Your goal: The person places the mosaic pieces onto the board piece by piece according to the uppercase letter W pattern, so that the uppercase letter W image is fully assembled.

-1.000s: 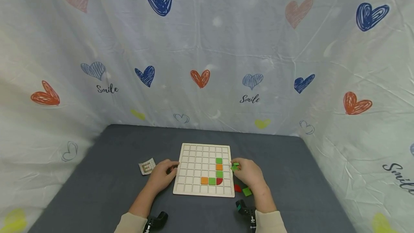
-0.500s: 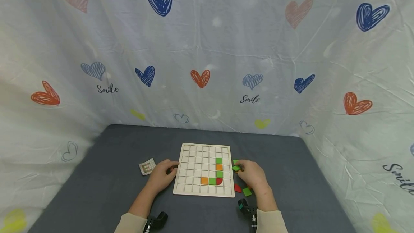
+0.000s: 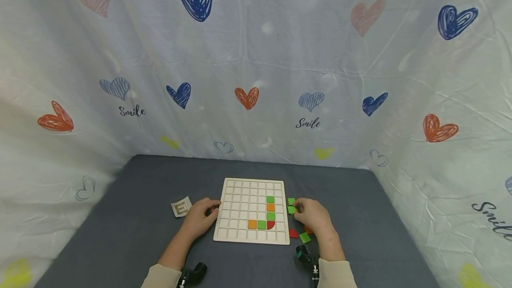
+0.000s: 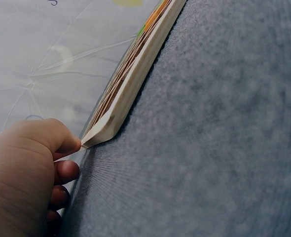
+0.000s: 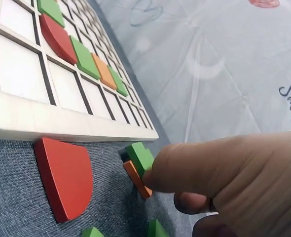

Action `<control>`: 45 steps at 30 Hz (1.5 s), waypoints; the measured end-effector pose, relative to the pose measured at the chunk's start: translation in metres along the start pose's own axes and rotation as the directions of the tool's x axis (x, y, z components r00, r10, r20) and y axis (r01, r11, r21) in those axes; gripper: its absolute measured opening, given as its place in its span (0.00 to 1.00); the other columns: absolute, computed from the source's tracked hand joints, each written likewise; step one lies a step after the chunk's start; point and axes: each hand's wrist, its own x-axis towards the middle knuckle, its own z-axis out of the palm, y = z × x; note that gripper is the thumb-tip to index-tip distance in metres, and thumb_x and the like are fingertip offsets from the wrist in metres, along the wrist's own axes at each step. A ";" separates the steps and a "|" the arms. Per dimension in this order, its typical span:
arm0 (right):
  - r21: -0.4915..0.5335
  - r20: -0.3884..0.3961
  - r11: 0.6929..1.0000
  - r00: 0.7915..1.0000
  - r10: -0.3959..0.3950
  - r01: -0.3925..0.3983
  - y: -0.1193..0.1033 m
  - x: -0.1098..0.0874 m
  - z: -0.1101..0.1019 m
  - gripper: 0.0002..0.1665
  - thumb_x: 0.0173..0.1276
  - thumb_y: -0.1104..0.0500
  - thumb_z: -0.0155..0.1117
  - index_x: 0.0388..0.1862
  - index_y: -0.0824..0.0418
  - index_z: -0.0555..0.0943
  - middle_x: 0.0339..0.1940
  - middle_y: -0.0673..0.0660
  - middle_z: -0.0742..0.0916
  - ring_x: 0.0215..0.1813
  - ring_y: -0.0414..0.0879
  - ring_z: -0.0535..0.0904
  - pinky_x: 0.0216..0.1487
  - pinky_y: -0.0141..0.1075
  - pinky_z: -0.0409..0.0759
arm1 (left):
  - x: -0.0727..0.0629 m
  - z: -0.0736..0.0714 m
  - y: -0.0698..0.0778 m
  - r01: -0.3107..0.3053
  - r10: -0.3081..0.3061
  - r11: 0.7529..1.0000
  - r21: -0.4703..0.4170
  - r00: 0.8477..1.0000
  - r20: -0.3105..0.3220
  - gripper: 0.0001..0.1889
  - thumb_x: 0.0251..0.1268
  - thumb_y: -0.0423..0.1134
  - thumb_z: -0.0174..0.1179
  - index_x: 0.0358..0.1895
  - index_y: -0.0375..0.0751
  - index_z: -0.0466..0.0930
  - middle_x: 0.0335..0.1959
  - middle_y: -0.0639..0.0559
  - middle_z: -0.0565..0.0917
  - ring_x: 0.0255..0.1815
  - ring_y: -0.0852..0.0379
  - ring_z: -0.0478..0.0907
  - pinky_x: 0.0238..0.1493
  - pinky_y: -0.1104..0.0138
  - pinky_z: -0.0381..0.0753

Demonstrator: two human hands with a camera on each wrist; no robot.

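Observation:
A wooden grid board (image 3: 240,210) lies on the dark cloth, with green and orange square tiles and one red quarter-round tile set in its cells. My left hand (image 3: 201,214) rests at the board's left edge; in the left wrist view, a digit of this hand (image 4: 32,168) touches the board's corner (image 4: 98,131). Beside the right edge, my right hand (image 3: 314,214) pinches a green tile (image 5: 139,155). An orange tile (image 5: 137,180) sits tilted against its underside. Another green tile (image 3: 291,201) lies just beyond. Some fingertips of the right hand are hidden.
A red quarter-round tile (image 5: 69,180) and a green square tile (image 3: 305,238) lie near the board's lower right corner, with an orange piece (image 3: 308,230) partly behind the right wrist. A small patterned card (image 3: 182,207) lies left of the left hand. A heart-printed curtain (image 3: 248,57) surrounds the table.
My right hand has shifted slightly right and toward me. The green tile at its fingertips, tilted earlier, now looks flatter, and the green tile beyond it is more exposed. My left hand stays put.

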 end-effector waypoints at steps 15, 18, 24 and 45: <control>-0.003 -0.035 1.000 0.999 0.004 -0.004 -0.008 -0.006 -0.018 0.15 0.56 0.62 0.71 0.45 0.59 0.86 0.22 0.50 0.76 0.20 0.45 0.67 0.24 0.38 0.64 | 0.001 0.000 0.000 -0.018 0.018 1.000 0.003 1.000 -0.021 0.11 0.70 0.32 0.63 0.52 0.42 0.89 0.25 0.64 0.70 0.24 0.65 0.63 0.32 0.64 0.67; 0.005 -0.049 1.000 0.999 0.006 -0.005 -0.015 -0.008 -0.027 0.16 0.57 0.62 0.70 0.46 0.59 0.86 0.25 0.48 0.78 0.22 0.44 0.70 0.26 0.39 0.68 | 0.001 0.000 -0.001 -0.017 0.017 1.000 0.005 1.000 -0.024 0.11 0.70 0.32 0.63 0.52 0.43 0.89 0.25 0.63 0.70 0.24 0.65 0.64 0.32 0.64 0.67; 0.063 -0.071 0.997 0.997 -0.029 0.034 -0.029 -0.014 -0.036 0.15 0.61 0.64 0.67 0.48 0.60 0.85 0.28 0.48 0.81 0.23 0.44 0.72 0.27 0.40 0.71 | 0.001 0.000 -0.002 -0.006 0.006 1.000 -0.001 1.000 -0.007 0.12 0.71 0.33 0.63 0.53 0.43 0.89 0.26 0.63 0.70 0.24 0.64 0.64 0.33 0.64 0.67; 0.180 -0.104 0.958 0.973 -0.206 0.223 -0.084 -0.021 0.000 0.17 0.59 0.62 0.65 0.49 0.57 0.85 0.16 0.46 0.67 0.16 0.38 0.52 0.20 0.33 0.54 | -0.001 0.000 -0.001 -0.015 0.015 1.000 -0.019 1.000 -0.005 0.12 0.71 0.32 0.63 0.52 0.43 0.89 0.26 0.63 0.70 0.25 0.64 0.64 0.33 0.64 0.67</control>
